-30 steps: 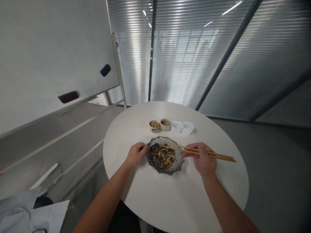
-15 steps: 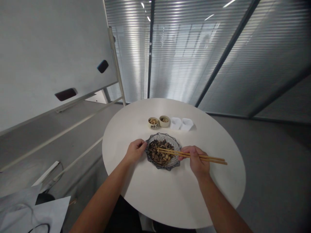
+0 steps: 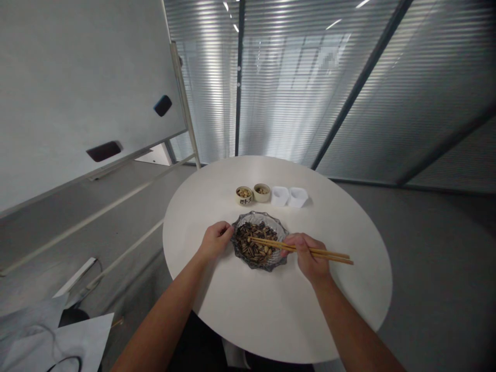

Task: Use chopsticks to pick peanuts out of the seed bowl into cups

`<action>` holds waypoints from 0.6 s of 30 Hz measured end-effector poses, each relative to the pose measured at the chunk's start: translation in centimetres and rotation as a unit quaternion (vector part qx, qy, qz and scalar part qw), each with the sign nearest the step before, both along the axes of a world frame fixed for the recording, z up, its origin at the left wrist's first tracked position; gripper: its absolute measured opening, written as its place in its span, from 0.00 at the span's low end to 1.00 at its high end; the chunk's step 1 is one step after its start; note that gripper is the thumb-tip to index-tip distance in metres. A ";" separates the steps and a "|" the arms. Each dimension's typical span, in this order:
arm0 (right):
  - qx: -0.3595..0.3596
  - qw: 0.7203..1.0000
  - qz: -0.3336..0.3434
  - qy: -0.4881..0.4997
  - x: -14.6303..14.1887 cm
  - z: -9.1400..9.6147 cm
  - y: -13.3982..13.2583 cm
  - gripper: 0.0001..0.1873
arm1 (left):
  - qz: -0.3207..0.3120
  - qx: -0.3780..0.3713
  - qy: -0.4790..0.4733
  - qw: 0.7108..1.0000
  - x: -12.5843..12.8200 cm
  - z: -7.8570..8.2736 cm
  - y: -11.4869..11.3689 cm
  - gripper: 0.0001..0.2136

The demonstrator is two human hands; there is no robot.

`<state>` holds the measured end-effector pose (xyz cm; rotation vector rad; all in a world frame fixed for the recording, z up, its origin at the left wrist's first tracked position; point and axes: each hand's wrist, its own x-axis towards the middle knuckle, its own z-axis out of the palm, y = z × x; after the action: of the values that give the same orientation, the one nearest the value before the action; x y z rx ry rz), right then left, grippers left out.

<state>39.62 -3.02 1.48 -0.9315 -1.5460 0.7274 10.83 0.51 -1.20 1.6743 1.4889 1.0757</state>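
Right hand [image 3: 313, 261]: fingers closed around 2 wooden chopsticks [image 3: 271, 243]; positioned at the right rim of the glass bowl [image 3: 285, 260].
Chopsticks, long axis: mostly crosswise, butt ends out to the right; tips meet left of the bowl's centre, at the contents. Whether the tips grip a piece: cannot tell.
Left hand [image 3: 216, 241]: fingers curled narrow, touching the left rim; nearer to the chopstick tips than the right fingers. Pinch on the rim: cannot tell.
Glass bowl, position: upright on the round white surface [image 3: 248, 315], between the hands.
Sunflower seeds [image 3: 251, 254]: inside the bowl, directly left of the right fingers; pale pieces [image 3: 266, 250] mixed in.
Left cup [image 3: 244, 201]: beyond the bowl, holding pale pieces; dark characters on its side, not legible.
Right cup [image 3: 262, 197]: beside the left cup; contents low.
White trays: 2, right of the cups; left tray [image 3: 279, 201], right tray [image 3: 299, 201].
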 end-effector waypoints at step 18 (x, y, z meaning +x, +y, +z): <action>-0.018 0.998 0.055 0.008 -0.8 0.3 0.3 0.22 | -0.002 0.000 0.000 1.000 0.0 -0.2 0.0 0.16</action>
<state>38.82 -2.73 1.76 -0.8700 -1.5842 0.8414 10.78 0.54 -1.38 1.6767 1.4864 1.0733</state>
